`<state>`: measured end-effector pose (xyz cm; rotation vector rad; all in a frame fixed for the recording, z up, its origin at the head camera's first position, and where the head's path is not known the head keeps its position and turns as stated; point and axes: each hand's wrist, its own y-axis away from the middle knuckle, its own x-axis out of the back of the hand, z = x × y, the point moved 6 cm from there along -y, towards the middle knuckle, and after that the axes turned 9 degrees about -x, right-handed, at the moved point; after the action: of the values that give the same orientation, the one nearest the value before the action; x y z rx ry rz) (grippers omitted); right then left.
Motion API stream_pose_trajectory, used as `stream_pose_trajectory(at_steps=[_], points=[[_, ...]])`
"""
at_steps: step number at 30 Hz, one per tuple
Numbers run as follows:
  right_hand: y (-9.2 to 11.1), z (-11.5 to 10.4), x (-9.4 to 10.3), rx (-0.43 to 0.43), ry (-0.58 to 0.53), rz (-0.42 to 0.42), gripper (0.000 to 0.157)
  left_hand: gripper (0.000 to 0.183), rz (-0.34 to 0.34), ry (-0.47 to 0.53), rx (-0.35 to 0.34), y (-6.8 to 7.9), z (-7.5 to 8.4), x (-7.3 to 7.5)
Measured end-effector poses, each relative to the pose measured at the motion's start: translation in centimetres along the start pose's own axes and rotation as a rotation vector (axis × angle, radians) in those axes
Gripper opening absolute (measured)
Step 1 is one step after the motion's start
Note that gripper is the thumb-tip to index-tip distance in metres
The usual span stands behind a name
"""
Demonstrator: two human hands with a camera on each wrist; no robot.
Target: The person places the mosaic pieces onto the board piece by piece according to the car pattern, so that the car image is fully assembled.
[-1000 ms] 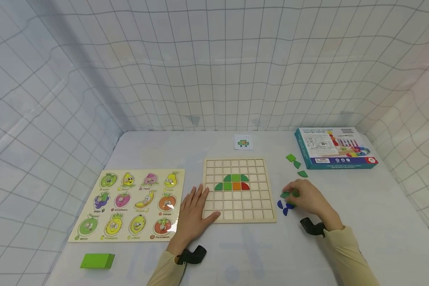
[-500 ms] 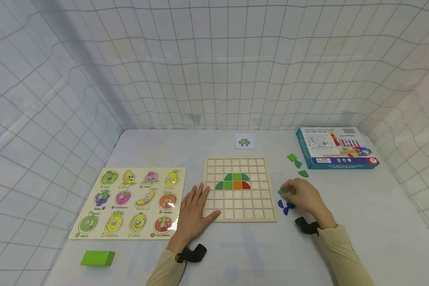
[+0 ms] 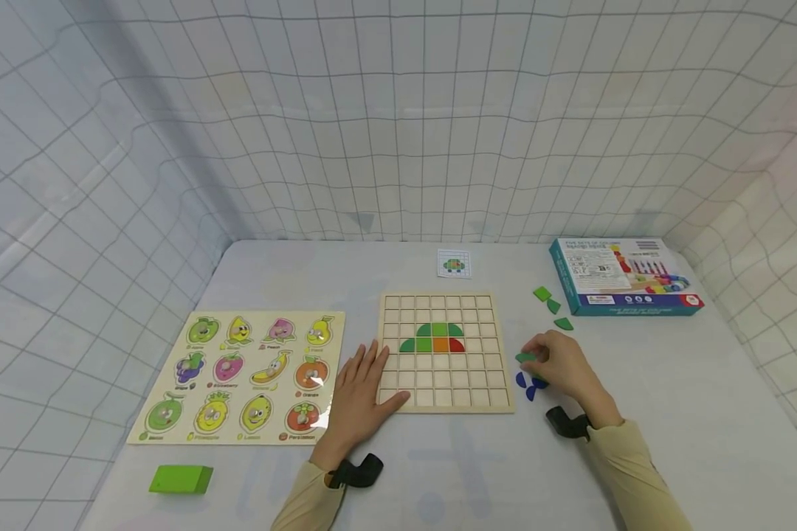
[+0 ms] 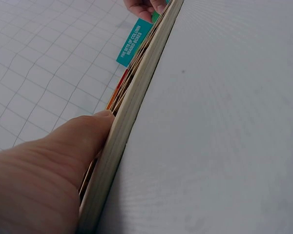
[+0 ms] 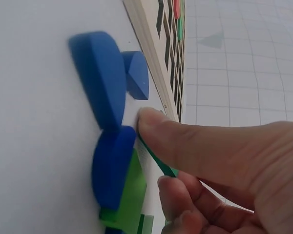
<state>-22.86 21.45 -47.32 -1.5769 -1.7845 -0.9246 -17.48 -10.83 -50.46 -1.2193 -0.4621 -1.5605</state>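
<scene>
My left hand (image 3: 361,398) rests with spread, straight fingers on the left edge of the wooden grid board (image 3: 445,410). In the left wrist view its thumb (image 4: 90,129) lies on the board's edge. Green, orange and red pieces form a domed shape in the board's cells. Right of the board, my right hand (image 3: 562,366) pinches a dark green quarter-circle piece (image 3: 525,357) between thumb and fingers. Blue rounded pieces (image 5: 100,78) lie on the table just below that hand, with a light green piece (image 5: 129,195) next to them in the right wrist view.
Behind the board lies a small pattern card (image 3: 454,264). A light green square (image 3: 542,293) and two green quarter circles lie near a cardboard toy box (image 3: 627,274) at the back right. On the left are a fruit puzzle board (image 3: 192,439) and a green block (image 3: 181,479).
My right hand has shifted slightly left, and its fingers have drawn in on the green quarter-circle piece. The left hand stays in place on the board.
</scene>
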Motion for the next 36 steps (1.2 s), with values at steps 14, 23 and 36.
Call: stream_pose_trajectory(at_steps=[14, 23, 36], points=[[0.1, 0.9, -0.2, -0.033, -0.091, -0.008, 0.019, 0.080, 0.003, -0.003, -0.002, 0.0, 0.0, -0.1], [-0.1, -0.7, -0.6, 0.037, -0.092, 0.025, 0.018, 0.081, -0.006, -0.004, 0.004, 0.0, -0.1, -0.1], [-1.1, -5.0, -2.2, 0.099, -0.142, 0.022, 0.013, 0.081, 0.002, -0.002, -0.002, 0.1, -0.1, -0.2]])
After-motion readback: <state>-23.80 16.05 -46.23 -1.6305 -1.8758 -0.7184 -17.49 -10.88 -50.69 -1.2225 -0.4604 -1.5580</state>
